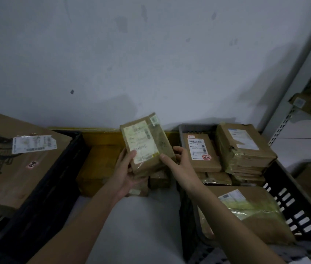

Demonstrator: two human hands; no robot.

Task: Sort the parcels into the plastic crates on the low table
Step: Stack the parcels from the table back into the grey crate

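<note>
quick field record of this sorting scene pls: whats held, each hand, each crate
held item: small brown parcel, label facing the camera, tilted, lifted above the yellow crate
left hand: grips the parcel's lower left edge
right hand: grips its lower right edge
yellow crate: holds brown parcels
black crate: on the left, holds a large carton
grey crate: on the right, holds stacked parcels

Both hands hold one parcel up in the middle, left hand gripping its lower left edge, right hand on the lower right. Just under the fingers sits the middle crate with a few parcels in it. Off past the left fingers there's a crate with a big box in it. Right of the right fingers, another crate has parcels stacked at the back and one flat bag nearer. Shelving stands far right, wall behind everything.
</note>
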